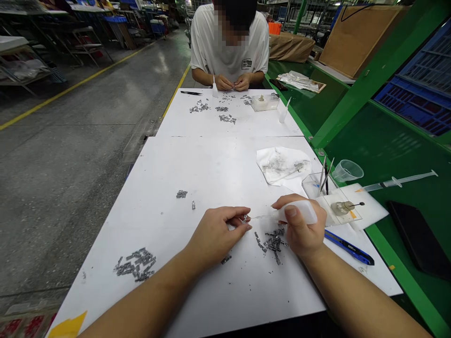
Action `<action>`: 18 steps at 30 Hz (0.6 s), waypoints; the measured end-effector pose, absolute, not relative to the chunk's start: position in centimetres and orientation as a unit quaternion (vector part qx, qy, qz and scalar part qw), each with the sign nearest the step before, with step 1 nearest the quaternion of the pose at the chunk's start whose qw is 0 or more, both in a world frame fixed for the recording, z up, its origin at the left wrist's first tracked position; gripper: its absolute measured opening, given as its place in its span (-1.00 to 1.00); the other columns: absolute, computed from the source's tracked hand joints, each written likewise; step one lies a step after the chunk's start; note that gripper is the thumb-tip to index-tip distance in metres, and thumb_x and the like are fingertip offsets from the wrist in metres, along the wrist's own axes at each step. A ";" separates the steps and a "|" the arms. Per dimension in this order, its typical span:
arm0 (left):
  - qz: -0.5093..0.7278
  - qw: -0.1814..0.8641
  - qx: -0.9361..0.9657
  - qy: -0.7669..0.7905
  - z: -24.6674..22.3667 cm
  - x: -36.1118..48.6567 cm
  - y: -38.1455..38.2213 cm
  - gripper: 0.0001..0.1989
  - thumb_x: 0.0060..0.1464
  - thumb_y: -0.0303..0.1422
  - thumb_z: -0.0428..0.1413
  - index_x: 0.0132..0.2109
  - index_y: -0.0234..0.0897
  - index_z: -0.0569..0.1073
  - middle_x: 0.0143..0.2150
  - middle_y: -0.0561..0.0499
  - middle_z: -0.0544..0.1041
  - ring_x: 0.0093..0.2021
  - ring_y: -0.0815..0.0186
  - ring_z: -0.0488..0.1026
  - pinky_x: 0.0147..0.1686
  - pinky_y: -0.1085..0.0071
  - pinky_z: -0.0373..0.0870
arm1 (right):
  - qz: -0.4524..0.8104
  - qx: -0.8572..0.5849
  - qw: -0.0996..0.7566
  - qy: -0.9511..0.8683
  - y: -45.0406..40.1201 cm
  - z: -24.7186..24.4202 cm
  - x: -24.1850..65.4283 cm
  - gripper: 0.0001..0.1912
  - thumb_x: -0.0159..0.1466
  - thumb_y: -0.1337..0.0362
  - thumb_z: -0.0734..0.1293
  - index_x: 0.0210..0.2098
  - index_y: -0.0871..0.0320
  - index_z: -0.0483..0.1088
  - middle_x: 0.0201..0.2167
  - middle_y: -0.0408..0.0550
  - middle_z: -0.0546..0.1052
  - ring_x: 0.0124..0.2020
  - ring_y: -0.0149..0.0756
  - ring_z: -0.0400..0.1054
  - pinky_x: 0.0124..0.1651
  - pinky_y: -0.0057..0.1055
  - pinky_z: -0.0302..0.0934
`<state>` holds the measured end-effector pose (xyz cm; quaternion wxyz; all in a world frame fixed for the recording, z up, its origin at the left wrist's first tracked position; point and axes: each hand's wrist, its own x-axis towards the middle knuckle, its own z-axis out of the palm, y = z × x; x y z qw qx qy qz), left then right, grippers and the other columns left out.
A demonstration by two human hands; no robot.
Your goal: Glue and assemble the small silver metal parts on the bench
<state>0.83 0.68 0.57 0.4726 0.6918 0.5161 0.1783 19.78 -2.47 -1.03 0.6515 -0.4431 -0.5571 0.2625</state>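
Between the thumb and fingers of my left hand (221, 231) is a small metal part (245, 218). My right hand (307, 229) is wrapped round a white squeeze bottle (303, 212), tipped on its side. The bottle's thin nozzle points left and its tip is at the metal part, though I cannot tell if they touch. Below and between my hands lies a loose pile of small metal parts (274, 241). A bigger group of them (136, 264) is spread left of my left forearm, and a small cluster (182, 194) sits farther up the white table (211, 164).
A stained white cloth (282, 165), tweezers (326, 174), a small glass bottle (342, 207), a plastic cup (348, 170), a syringe (398, 181) and a blue utility knife (348, 247) lie on the right. Across the table a person (230, 42) handles similar parts.
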 end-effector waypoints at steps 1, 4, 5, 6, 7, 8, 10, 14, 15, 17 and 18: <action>0.178 0.472 0.692 0.516 0.6 0.8 0.7 -0.69 0.06 -0.28 0.18 -0.01 -0.06 0.55 -0.22 0.16 0.63 -0.21 0.33 0.54 -0.14 0.40 0.48 | 0.262 -0.443 0.652 -0.557 -2.5 -1.0 19.8 -0.76 0.28 0.13 0.32 -0.41 0.11 0.53 -0.63 -0.16 0.47 -0.65 -0.40 0.24 -0.60 -0.40 0.02; 0.178 0.472 0.693 0.516 0.5 0.8 0.7 -0.69 0.06 -0.27 0.18 -0.01 -0.05 0.55 -0.21 0.17 0.63 -0.20 0.35 0.54 -0.14 0.42 0.48 | 0.263 -0.444 0.653 -0.553 -2.6 -0.8 19.8 -0.76 0.28 0.13 0.32 -0.40 0.11 0.53 -0.65 -0.17 0.46 -0.65 -0.40 0.24 -0.60 -0.40 0.02; 0.178 0.472 0.692 0.516 0.5 0.8 0.6 -0.69 0.06 -0.27 0.18 -0.02 -0.05 0.55 -0.21 0.18 0.63 -0.20 0.35 0.54 -0.15 0.42 0.48 | 0.264 -0.446 0.654 -0.552 -2.6 -0.8 19.8 -0.76 0.28 0.13 0.32 -0.40 0.11 0.53 -0.65 -0.17 0.45 -0.65 -0.40 0.24 -0.60 -0.40 0.02; 0.178 0.473 0.692 0.516 0.6 0.8 0.6 -0.70 0.06 -0.27 0.18 -0.02 -0.05 0.55 -0.21 0.18 0.63 -0.20 0.35 0.54 -0.15 0.42 0.48 | 0.265 -0.446 0.654 -0.551 -2.6 -0.8 19.8 -0.76 0.28 0.13 0.32 -0.40 0.11 0.53 -0.65 -0.17 0.45 -0.65 -0.40 0.24 -0.60 -0.40 0.02; 0.178 0.473 0.692 0.516 0.6 0.8 0.6 -0.70 0.06 -0.27 0.18 -0.02 -0.05 0.55 -0.22 0.18 0.63 -0.20 0.35 0.54 -0.15 0.42 0.48 | 0.264 -0.447 0.655 -0.549 -2.6 -0.8 19.9 -0.76 0.28 0.13 0.32 -0.40 0.12 0.53 -0.65 -0.17 0.45 -0.65 -0.40 0.24 -0.60 -0.40 0.02; 0.178 0.473 0.692 0.516 0.6 0.8 0.6 -0.70 0.06 -0.27 0.18 -0.02 -0.05 0.55 -0.22 0.18 0.63 -0.20 0.35 0.54 -0.15 0.42 0.48 | 0.264 -0.447 0.655 -0.549 -2.6 -0.9 19.8 -0.76 0.28 0.13 0.32 -0.40 0.12 0.53 -0.65 -0.17 0.45 -0.65 -0.40 0.24 -0.60 -0.40 0.02; 0.178 0.472 0.692 0.516 0.7 0.8 0.7 -0.70 0.06 -0.28 0.18 -0.02 -0.06 0.55 -0.22 0.16 0.63 -0.21 0.34 0.54 -0.15 0.41 0.48 | 0.264 -0.446 0.656 -0.549 -2.6 -1.0 19.8 -0.76 0.28 0.13 0.32 -0.40 0.12 0.53 -0.64 -0.16 0.46 -0.65 -0.40 0.24 -0.61 -0.40 0.01; 0.180 0.469 0.695 0.515 0.6 0.9 0.8 -0.70 0.05 -0.29 0.18 -0.02 -0.09 0.56 -0.22 0.13 0.63 -0.21 0.31 0.55 -0.13 0.37 0.49 | 0.268 -0.450 0.652 -0.548 -2.6 -1.0 19.7 -0.75 0.26 0.12 0.33 -0.42 0.12 0.53 -0.64 -0.14 0.46 -0.65 -0.40 0.24 -0.61 -0.40 0.01; 0.181 0.469 0.694 0.515 0.6 0.9 0.7 -0.70 0.05 -0.28 0.18 -0.02 -0.09 0.56 -0.22 0.13 0.64 -0.21 0.31 0.55 -0.13 0.36 0.49 | 0.272 -0.452 0.656 -0.540 -2.6 -1.0 19.7 -0.74 0.25 0.11 0.34 -0.43 0.12 0.53 -0.65 -0.14 0.46 -0.65 -0.39 0.24 -0.61 -0.40 0.02; 0.183 0.472 0.692 0.514 0.5 0.9 0.7 -0.69 0.05 -0.28 0.18 -0.02 -0.10 0.55 -0.20 0.12 0.64 -0.21 0.30 0.56 -0.13 0.35 0.50 | 0.287 -0.453 0.682 -0.497 -2.4 -0.8 19.9 -0.70 0.24 0.05 0.33 -0.45 0.13 0.52 -0.68 -0.13 0.41 -0.67 -0.38 0.21 -0.63 -0.40 0.01; 0.184 0.474 0.690 0.514 0.5 0.9 0.7 -0.69 0.06 -0.28 0.18 -0.01 -0.10 0.55 -0.19 0.11 0.64 -0.20 0.29 0.56 -0.14 0.34 0.51 | 0.303 -0.451 0.700 -0.464 -2.2 -0.6 20.0 -0.67 0.23 0.01 0.32 -0.46 0.12 0.51 -0.71 -0.15 0.37 -0.68 -0.39 0.19 -0.63 -0.41 0.01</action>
